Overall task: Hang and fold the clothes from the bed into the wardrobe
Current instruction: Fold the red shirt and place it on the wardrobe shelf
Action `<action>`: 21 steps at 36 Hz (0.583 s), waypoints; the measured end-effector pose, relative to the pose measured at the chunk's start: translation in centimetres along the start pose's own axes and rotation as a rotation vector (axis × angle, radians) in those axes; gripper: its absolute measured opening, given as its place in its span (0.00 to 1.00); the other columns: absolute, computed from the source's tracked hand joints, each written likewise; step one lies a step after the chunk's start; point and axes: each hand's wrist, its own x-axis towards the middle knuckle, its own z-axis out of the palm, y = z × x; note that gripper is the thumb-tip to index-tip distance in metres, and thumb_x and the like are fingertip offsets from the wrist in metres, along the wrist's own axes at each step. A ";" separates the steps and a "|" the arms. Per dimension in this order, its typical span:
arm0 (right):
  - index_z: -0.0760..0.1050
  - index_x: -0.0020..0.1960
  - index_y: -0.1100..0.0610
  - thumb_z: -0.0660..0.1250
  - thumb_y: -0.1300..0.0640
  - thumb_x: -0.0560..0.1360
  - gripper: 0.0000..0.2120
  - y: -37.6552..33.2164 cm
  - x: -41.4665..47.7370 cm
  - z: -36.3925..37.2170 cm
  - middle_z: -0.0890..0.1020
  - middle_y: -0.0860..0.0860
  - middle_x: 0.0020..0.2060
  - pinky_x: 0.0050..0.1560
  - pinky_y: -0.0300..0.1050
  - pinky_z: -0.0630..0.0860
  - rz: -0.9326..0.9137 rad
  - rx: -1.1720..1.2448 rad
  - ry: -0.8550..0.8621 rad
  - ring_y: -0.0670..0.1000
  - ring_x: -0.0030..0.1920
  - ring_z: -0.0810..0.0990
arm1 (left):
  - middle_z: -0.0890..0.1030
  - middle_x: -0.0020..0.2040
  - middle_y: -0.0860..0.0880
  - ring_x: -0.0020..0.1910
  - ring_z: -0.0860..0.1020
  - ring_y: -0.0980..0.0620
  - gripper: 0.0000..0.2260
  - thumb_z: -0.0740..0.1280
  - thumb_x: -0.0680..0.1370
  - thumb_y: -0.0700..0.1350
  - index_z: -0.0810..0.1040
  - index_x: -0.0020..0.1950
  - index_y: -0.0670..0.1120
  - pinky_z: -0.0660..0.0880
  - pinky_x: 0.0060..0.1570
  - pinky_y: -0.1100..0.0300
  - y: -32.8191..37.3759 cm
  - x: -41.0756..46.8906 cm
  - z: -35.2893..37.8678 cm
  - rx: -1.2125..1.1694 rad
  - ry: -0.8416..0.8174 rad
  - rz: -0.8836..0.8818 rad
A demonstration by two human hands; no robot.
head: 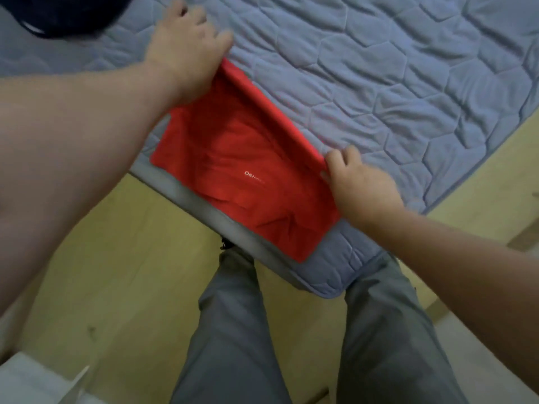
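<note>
My right hand (361,188) pinches the near end of the raised fold on the red garment (233,176), fingers curled. My left hand (186,53), arm outstretched, covers the far end; I cannot tell its grip. The garment lies at the edge of the bed (379,83).

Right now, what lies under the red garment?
The quilted bedcover shows around the red garment lying on it. Anything between them is covered. The left hand hides one far corner; the right hand pinches the other.

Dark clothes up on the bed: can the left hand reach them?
Probably yes. The left hand lies close to the dark clothes, only bare quilt between, but it is holding the red garment.
</note>
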 end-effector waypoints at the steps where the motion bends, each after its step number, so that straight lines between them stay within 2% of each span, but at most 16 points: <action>1: 0.68 0.58 0.58 0.57 0.52 0.84 0.09 -1.3 -1.4 0.2 0.74 0.60 0.48 0.27 0.50 0.62 -0.047 0.011 -0.043 0.63 0.36 0.81 | 0.77 0.42 0.33 0.46 0.75 0.35 0.05 0.61 0.73 0.37 0.70 0.47 0.39 0.68 0.53 0.41 0.0 -1.9 0.3 -0.012 0.041 0.004; 2: 0.67 0.58 0.58 0.58 0.53 0.84 0.08 -2.5 -2.8 0.5 0.73 0.58 0.48 0.26 0.50 0.64 -0.092 0.030 -0.096 0.62 0.36 0.81 | 0.77 0.41 0.35 0.45 0.75 0.36 0.02 0.59 0.76 0.38 0.69 0.47 0.40 0.69 0.51 0.42 0.0 -3.9 0.9 -0.003 0.079 0.011; 4: 0.65 0.59 0.56 0.57 0.57 0.82 0.06 -4.9 -4.8 1.3 0.73 0.57 0.46 0.26 0.51 0.65 -0.153 0.055 -0.212 0.61 0.36 0.80 | 0.75 0.38 0.40 0.41 0.76 0.40 0.05 0.58 0.80 0.39 0.70 0.45 0.43 0.71 0.47 0.46 0.5 -8.1 2.0 0.048 0.131 0.016; 7: 0.63 0.61 0.56 0.60 0.63 0.75 0.15 -7.8 -6.4 2.9 0.72 0.56 0.46 0.26 0.50 0.61 -0.196 0.068 -0.360 0.60 0.36 0.81 | 0.74 0.35 0.42 0.39 0.76 0.42 0.07 0.60 0.80 0.38 0.71 0.42 0.44 0.71 0.44 0.48 1.7 -14.0 3.9 0.027 0.074 -0.029; 9: 0.61 0.64 0.56 0.63 0.64 0.74 0.21 -9.2 -6.6 4.2 0.72 0.56 0.48 0.27 0.51 0.62 -0.207 0.069 -0.419 0.60 0.38 0.82 | 0.75 0.37 0.40 0.40 0.76 0.41 0.06 0.59 0.79 0.38 0.73 0.43 0.43 0.70 0.44 0.47 2.9 -17.0 5.3 -0.035 -0.023 -0.124; 12: 0.60 0.65 0.56 0.61 0.66 0.75 0.21 -10.7 -6.0 6.5 0.72 0.57 0.51 0.30 0.52 0.64 -0.168 0.098 -0.485 0.62 0.43 0.81 | 0.77 0.45 0.38 0.48 0.76 0.37 0.06 0.59 0.77 0.37 0.75 0.50 0.40 0.67 0.49 0.45 5.0 -19.5 7.2 -0.144 -0.242 -0.348; 14: 0.60 0.66 0.56 0.61 0.67 0.75 0.21 -11.3 -5.5 7.6 0.70 0.57 0.53 0.35 0.53 0.67 -0.115 0.123 -0.566 0.63 0.48 0.80 | 0.76 0.51 0.38 0.53 0.75 0.37 0.10 0.62 0.74 0.36 0.74 0.55 0.41 0.68 0.53 0.45 6.4 -20.0 8.4 -0.196 -0.403 -0.488; 16: 0.60 0.67 0.56 0.61 0.65 0.76 0.22 -11.5 -4.8 8.2 0.71 0.57 0.55 0.38 0.54 0.69 -0.094 0.140 -0.680 0.63 0.51 0.79 | 0.74 0.57 0.38 0.57 0.75 0.36 0.15 0.64 0.73 0.38 0.73 0.59 0.41 0.70 0.56 0.45 7.8 -19.7 9.3 -0.337 -0.488 -0.690; 18: 0.63 0.66 0.54 0.61 0.57 0.79 0.17 -11.7 -4.0 8.0 0.73 0.56 0.55 0.40 0.54 0.74 -0.108 0.164 -0.695 0.62 0.51 0.79 | 0.74 0.61 0.38 0.59 0.75 0.36 0.15 0.63 0.75 0.40 0.72 0.61 0.42 0.71 0.58 0.46 8.9 -18.8 9.6 -0.649 -0.424 -1.045; 19: 0.66 0.64 0.54 0.59 0.52 0.80 0.14 -11.7 -3.5 7.7 0.75 0.55 0.54 0.42 0.54 0.76 -0.116 0.190 -0.623 0.62 0.51 0.79 | 0.76 0.61 0.40 0.59 0.76 0.38 0.13 0.62 0.76 0.42 0.73 0.60 0.42 0.72 0.58 0.49 9.3 -18.2 9.7 -0.821 -0.356 -1.250; 21: 0.68 0.57 0.54 0.58 0.48 0.80 0.11 -11.6 -2.4 7.2 0.76 0.55 0.50 0.41 0.53 0.76 -0.104 0.259 -0.365 0.61 0.48 0.79 | 0.79 0.60 0.43 0.59 0.77 0.41 0.12 0.62 0.77 0.44 0.73 0.60 0.43 0.71 0.57 0.55 10.0 -16.7 9.8 -1.109 -0.187 -1.592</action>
